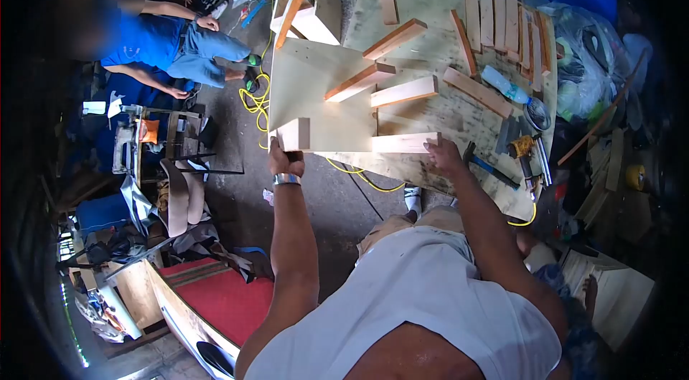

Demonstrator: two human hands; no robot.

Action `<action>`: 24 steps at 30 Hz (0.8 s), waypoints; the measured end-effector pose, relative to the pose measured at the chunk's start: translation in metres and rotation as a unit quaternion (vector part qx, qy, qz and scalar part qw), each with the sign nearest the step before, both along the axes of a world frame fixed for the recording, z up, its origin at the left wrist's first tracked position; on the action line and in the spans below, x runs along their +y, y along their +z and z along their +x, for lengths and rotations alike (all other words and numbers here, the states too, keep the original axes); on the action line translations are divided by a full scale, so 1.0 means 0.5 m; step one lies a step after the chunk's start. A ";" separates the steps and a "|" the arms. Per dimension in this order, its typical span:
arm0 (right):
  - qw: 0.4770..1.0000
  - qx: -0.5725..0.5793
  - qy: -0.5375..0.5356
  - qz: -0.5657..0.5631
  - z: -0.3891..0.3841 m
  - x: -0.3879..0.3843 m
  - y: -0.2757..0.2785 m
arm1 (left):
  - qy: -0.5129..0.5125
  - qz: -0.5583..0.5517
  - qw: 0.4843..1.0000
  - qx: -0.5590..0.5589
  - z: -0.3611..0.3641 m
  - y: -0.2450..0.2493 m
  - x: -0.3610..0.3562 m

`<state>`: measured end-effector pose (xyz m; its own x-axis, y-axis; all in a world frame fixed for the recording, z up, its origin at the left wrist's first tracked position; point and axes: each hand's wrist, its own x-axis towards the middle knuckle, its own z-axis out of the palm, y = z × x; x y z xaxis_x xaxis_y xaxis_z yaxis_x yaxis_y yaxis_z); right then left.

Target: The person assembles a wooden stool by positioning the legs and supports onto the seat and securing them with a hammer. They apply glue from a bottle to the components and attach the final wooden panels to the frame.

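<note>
A pale plywood panel lies over the left part of the worktable, overhanging its edge. At the panel's near left corner my left hand is closed around a wood block; the hand's grip on the panel itself is partly hidden. My right hand pinches the right end of a wood strip, which reaches left to the panel's edge. Beyond it, another strip and a reddish-edged strip stand on edge. A hammer lies right of my right hand.
The worktable carries several wood strips, a plastic bottle, a tape roll and a nail gun. A wooden box stands at the far left. A person in a blue shirt sits left, near a yellow hose.
</note>
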<state>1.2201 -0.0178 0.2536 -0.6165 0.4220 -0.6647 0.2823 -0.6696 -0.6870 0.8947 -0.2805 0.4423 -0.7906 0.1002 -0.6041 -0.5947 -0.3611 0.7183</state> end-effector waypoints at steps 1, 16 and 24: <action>0.998 -0.037 0.026 0.042 0.012 0.003 0.044 | 0.044 0.006 0.999 0.002 0.051 0.038 0.029; 0.846 -0.053 0.431 0.309 0.068 -0.192 -0.021 | -0.094 -0.118 0.970 0.193 0.056 0.067 0.035; 0.820 0.061 0.265 0.503 -0.087 0.150 0.625 | -0.160 -0.443 0.847 0.247 0.059 0.131 0.000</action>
